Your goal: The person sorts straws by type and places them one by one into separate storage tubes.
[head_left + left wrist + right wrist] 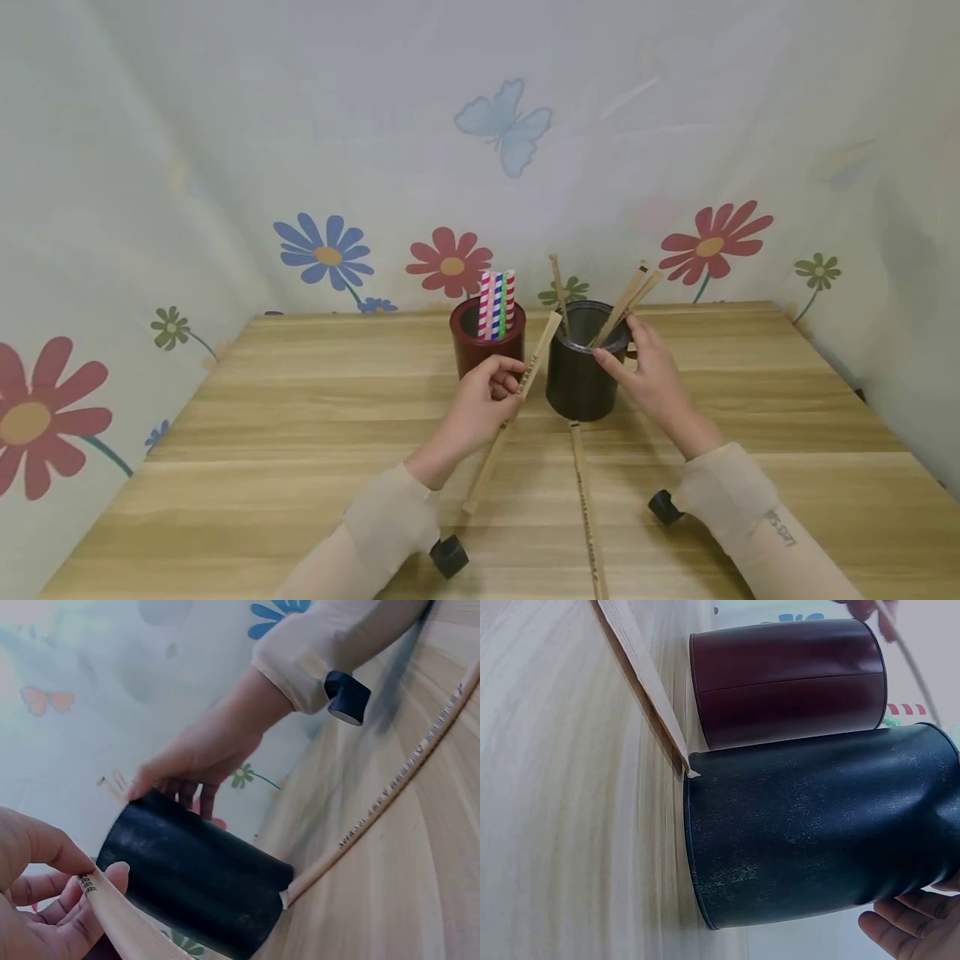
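My left hand pinches a long, thin stick in a printed brown paper wrapper between thumb and fingers. The stick slants, its upper end beside the rim of the black cylindrical holder. At the holder's right side, my right hand grips the rim, thumb in front and fingers round the side. Several similar wrapped sticks lean inside this holder. Another wrapped stick lies on the table, its far end close to the holder's base, as the right wrist view also shows.
A dark red cylindrical holder stands left of the black one, with several striped straws upright in it. Both stand on a wood-grain table. Behind hangs a pale curtain printed with flowers and a butterfly.
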`<state>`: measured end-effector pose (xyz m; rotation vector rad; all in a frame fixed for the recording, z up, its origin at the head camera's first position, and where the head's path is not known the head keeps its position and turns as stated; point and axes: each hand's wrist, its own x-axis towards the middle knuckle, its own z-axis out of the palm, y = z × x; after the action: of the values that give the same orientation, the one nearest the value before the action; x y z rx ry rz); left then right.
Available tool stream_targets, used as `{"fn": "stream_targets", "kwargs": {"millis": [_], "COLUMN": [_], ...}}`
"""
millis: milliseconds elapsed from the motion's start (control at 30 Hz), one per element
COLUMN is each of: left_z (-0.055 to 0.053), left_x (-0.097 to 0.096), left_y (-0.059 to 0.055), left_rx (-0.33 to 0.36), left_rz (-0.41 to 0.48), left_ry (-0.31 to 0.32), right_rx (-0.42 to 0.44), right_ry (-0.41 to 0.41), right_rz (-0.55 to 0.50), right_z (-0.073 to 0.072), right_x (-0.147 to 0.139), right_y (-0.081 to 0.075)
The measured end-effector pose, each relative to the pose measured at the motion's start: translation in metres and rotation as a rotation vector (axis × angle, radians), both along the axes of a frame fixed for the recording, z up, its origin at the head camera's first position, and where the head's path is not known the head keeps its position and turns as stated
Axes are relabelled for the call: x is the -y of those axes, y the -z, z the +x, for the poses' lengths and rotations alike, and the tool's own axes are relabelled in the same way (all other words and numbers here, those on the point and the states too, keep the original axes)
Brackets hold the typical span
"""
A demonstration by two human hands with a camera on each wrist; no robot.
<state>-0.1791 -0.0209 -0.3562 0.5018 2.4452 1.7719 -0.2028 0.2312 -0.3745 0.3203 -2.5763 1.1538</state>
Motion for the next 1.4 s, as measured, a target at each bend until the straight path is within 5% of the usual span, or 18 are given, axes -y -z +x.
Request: {"fn": "stream_targets", "kwargs": {"millis": [300,567,967,1133,1400], "left_z": [-0.001,-0.012,-0.033,-0.041,-0.051], "left_x": [-0.006,-0.025,-0.041,-0.051,-0.067], "left_y": [-0.025,-0.064,-0.110,-0.111,-0.094], "left_rx": [-0.043,-0.272,-0.586,-0.659,-0.664], "left_rz": [0.165,0.139,0.148,0.179,0.172], "left_ry": [0.060,0.064,-0.045,-0.079,-0.081], "right_rx": [0.003,-0.001,-0.027,-0.031,-0.036], "right_ry": [0.006,0.020,0.002,-0.002,-0.001], "right_rz": [0.006,-0.004,-0.021,-0.018,-0.019], "right_z": [-0.002,0.001,-0.001,-0.002,-0.002], "right_x": [0.001,0.001,0.001,0.000,0.000], "right_y": [0.002,0.004,0.006,0.007,0.008]}}
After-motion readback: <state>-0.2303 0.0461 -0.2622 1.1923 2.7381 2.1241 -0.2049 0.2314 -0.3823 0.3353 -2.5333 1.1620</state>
